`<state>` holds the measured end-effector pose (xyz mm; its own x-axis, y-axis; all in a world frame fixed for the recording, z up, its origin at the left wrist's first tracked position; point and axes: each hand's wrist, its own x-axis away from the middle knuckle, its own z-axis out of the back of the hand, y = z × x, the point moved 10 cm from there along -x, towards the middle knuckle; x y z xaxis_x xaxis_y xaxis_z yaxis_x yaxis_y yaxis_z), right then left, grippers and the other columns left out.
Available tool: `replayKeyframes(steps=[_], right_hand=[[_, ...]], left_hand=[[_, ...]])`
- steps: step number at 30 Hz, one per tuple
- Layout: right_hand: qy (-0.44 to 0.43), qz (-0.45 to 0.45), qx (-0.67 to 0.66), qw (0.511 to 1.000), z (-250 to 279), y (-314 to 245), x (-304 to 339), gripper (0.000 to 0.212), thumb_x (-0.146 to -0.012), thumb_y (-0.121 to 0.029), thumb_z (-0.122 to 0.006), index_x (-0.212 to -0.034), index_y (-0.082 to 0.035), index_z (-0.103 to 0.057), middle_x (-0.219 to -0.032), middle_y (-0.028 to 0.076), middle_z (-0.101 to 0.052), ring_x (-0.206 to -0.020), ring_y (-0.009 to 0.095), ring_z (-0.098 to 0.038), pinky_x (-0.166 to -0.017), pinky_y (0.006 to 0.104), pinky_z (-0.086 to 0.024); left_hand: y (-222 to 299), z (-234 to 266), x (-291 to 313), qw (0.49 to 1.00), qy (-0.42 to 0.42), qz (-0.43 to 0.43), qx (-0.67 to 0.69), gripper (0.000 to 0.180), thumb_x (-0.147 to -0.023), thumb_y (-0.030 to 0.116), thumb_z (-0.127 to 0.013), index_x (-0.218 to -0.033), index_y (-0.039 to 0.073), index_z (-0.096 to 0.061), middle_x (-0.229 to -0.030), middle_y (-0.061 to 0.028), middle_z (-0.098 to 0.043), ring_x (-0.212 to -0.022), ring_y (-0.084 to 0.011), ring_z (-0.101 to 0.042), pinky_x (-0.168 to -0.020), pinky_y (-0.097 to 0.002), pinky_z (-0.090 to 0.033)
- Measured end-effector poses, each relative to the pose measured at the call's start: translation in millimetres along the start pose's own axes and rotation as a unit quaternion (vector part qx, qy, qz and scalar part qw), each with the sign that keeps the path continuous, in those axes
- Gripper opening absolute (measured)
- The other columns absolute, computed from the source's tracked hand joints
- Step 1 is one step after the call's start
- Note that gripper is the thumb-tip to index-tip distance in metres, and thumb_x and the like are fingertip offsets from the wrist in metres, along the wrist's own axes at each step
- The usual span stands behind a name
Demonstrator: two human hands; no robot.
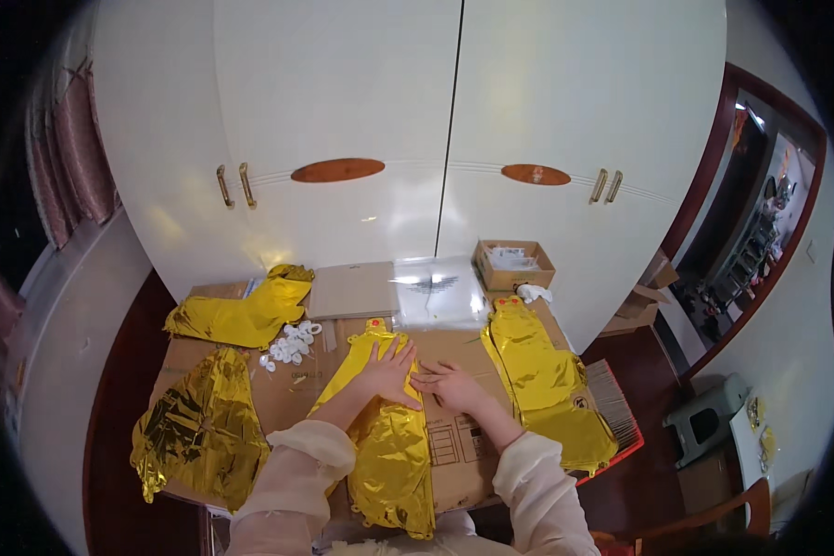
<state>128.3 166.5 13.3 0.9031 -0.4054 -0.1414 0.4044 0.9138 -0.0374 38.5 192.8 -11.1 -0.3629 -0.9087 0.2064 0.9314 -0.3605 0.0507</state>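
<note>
A long flat gold foil balloon [389, 463] lies on the cardboard in front of me, folded along its length. Across its upper part my left hand [389, 374] rests flat with the fingers spread. My right hand [449, 385] lies palm down at the foil's right edge, its outstretched fingertips touching it close to my left hand. A small red mark [375, 323] shows at the balloon's far end. To the right is another gold foil balloon [547, 380], also spread flat. Two crumpled ones lie on the left, a far foil balloon [241, 315] and a near foil balloon [208, 435].
A pile of small white rings [292, 345] sits left of centre. Behind are a grey-brown flat board [352, 289], clear plastic bags [440, 292] and a small cardboard box [514, 264] with packets. A red-edged tray of thin sticks [616, 412] stands right. White cupboard doors [343, 93] rise behind.
</note>
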Motion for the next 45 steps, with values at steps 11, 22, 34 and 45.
replayKeyframes(steps=[11,22,34,45], right_hand=[[-0.035,0.025,0.009,0.999,-2,-21,31,0.055,-0.081,-0.009,-0.060,-0.135,-0.023,-0.058,-0.143,-0.005,-0.053,-0.141,0.022,-0.039,-0.116,0.0474,-0.029],[-0.007,0.081,0.031,0.996,14,-52,60,0.053,-0.082,-0.014,-0.060,-0.133,-0.025,-0.060,-0.138,-0.007,-0.057,-0.137,0.017,-0.042,-0.116,0.0439,-0.028],[-0.020,0.172,0.020,0.985,27,-85,86,0.046,-0.083,-0.016,-0.056,-0.128,-0.022,-0.064,-0.136,-0.007,-0.059,-0.138,0.016,-0.042,-0.118,0.0460,-0.027],[-0.031,0.203,0.003,0.979,32,-102,104,0.047,-0.082,-0.018,-0.052,-0.128,-0.020,-0.064,-0.139,-0.007,-0.056,-0.138,0.017,-0.041,-0.119,0.0414,-0.025]], left_hand=[[1,0,-1,1.000,-0.005,0.003,-0.005,0.145,-0.054,0.090,-0.062,-0.155,0.001,-0.008,-0.163,-0.0129,-0.005,-0.150,-0.0350,-0.002,-0.115,-0.0657,-0.004],[0,0,0,1.000,-0.012,0.007,-0.006,0.145,-0.054,0.089,-0.063,-0.155,0.002,-0.007,-0.163,-0.0132,-0.005,-0.150,-0.0356,-0.003,-0.116,-0.0647,-0.005],[1,4,2,1.000,-0.013,0.003,0.009,0.144,-0.055,0.086,-0.065,-0.155,0.002,-0.005,-0.163,-0.0153,-0.003,-0.150,-0.0384,-0.001,-0.116,-0.0641,-0.005],[-1,1,0,1.000,-0.004,0.003,0.007,0.146,-0.053,0.089,-0.064,-0.155,0.001,-0.008,-0.163,-0.0142,-0.006,-0.150,-0.0360,-0.001,-0.116,-0.0647,-0.004]])
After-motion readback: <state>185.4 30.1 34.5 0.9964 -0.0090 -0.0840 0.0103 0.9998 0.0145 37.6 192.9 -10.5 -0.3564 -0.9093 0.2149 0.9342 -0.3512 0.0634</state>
